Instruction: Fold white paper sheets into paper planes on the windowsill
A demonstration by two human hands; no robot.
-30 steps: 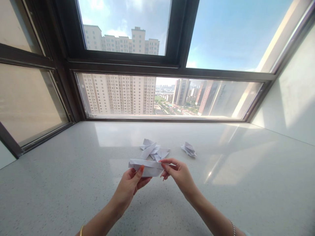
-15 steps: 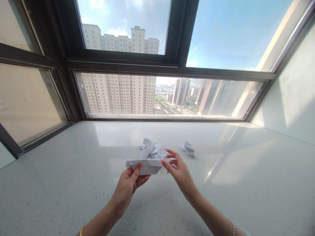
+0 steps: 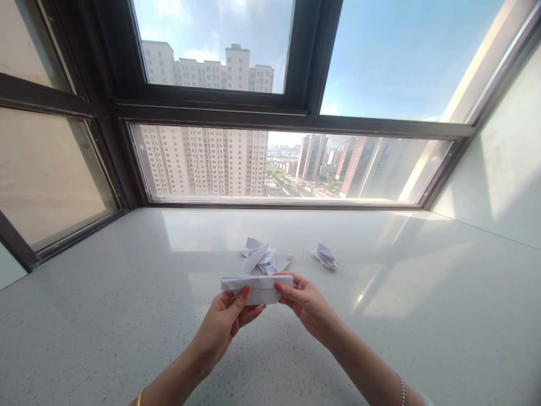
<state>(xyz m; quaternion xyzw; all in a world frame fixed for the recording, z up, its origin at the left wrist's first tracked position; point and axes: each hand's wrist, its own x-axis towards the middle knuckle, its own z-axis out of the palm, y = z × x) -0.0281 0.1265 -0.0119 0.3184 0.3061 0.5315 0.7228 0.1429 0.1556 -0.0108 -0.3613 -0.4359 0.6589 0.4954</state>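
Note:
A folded white sheet of paper (image 3: 258,286) is held up in front of me, its long folded band running along the top. My left hand (image 3: 231,310) pinches its left part, thumb on the near face and fingers beneath. At the right end, my right hand (image 3: 301,296) grips the paper with the thumb in front and the other fingers behind. Just beyond the sheet lies a loose cluster of folded white paper pieces (image 3: 256,256). Farther right sits another small folded paper piece (image 3: 324,256), apart from the cluster.
The speckled white sill (image 3: 127,316) spreads under both hands. Dark window frames (image 3: 211,115) rise at the back and left, with tall buildings outside. A white wall (image 3: 502,163) stands on the right, and sunlight falls across the sill.
My right hand has closed on the right end of the folded paper, its fingers no longer spread. The paper has shifted slightly right and down, and its right corner now looks squarer.

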